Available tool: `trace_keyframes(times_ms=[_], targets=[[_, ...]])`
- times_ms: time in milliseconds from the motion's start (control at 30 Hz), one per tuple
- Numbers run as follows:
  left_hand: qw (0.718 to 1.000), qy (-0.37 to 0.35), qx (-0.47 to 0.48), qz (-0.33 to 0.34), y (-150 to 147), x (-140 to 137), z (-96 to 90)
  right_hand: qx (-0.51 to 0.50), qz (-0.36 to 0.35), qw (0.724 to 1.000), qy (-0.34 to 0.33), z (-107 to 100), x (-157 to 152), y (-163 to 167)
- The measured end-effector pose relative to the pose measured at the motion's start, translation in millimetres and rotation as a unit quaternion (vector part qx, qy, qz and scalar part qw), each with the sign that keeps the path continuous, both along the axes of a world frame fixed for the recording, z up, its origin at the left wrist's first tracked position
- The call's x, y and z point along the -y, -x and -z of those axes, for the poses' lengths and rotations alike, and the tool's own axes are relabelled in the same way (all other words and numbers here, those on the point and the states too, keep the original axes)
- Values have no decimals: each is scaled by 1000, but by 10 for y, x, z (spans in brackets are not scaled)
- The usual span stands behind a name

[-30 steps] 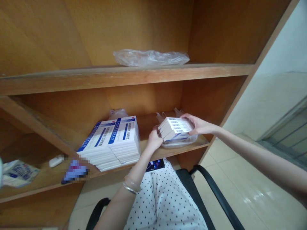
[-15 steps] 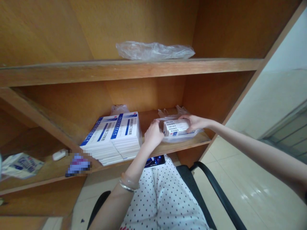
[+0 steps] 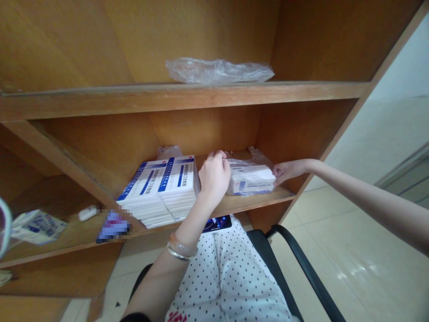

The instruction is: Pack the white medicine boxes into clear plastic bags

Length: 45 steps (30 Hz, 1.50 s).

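A clear plastic bag lies on the middle shelf around small white-and-blue boxes. My left hand is closed at the bag's left side, its fingertips pinching the film. At the right end of the boxes, my right hand has its fingers curled in on the bag's edge. Film now covers much of the boxes' top and front. Just left of my left hand stands a neat stack of flat white-and-blue boxes.
Crumpled clear plastic rests on the shelf above. A carton and a small white object sit in the left compartment. A phone lies on my lap, and a chair armrest is below right.
My right hand has moved from the top of the boxes to their right end. My left hand has risen slightly, and the film has come over the boxes.
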<state>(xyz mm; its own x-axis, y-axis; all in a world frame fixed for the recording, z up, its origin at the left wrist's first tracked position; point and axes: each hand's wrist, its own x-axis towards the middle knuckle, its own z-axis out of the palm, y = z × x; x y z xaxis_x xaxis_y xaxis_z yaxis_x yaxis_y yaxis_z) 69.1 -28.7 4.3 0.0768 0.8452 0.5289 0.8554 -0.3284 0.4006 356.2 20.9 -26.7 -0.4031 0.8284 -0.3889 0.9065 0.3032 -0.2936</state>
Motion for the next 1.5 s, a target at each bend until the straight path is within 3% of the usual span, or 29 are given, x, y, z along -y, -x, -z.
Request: trace_keyframes(times_ms=[100,233,467,767,867,967,1100,1233,1300,1400,1500], targets=[[999,6,33,13,-25,-30,-6,61,-33,997,19,-43,56,89],[998,0,52,20,-32,-54,-6,80,-34,996,-14,-33,111,182],[990,17,72,117,-20,-90,14,148,-20,986,-68,44,73,185],[991,16,12,133,-25,-144,18,268,26,963,-22,68,155,310],[995,3,-29,94,-39,-141,-24,270,57,959,-65,-29,175,350],[997,-2,-33,65,-40,-167,-49,250,83,952,-155,-163,198,360],[998,3,19,63,-8,-226,-46,199,100,939,-261,-294,232,331],[995,-37,81,52,36,-267,-58,158,130,931,-302,-313,229,270],[990,-46,124,46,50,-289,-73,139,118,934,-306,-292,216,228],[973,-5,222,70,51,-328,-102,114,62,948,-291,-258,197,163],[925,84,345,133,36,-353,-131,119,32,959,-256,-247,192,120]])
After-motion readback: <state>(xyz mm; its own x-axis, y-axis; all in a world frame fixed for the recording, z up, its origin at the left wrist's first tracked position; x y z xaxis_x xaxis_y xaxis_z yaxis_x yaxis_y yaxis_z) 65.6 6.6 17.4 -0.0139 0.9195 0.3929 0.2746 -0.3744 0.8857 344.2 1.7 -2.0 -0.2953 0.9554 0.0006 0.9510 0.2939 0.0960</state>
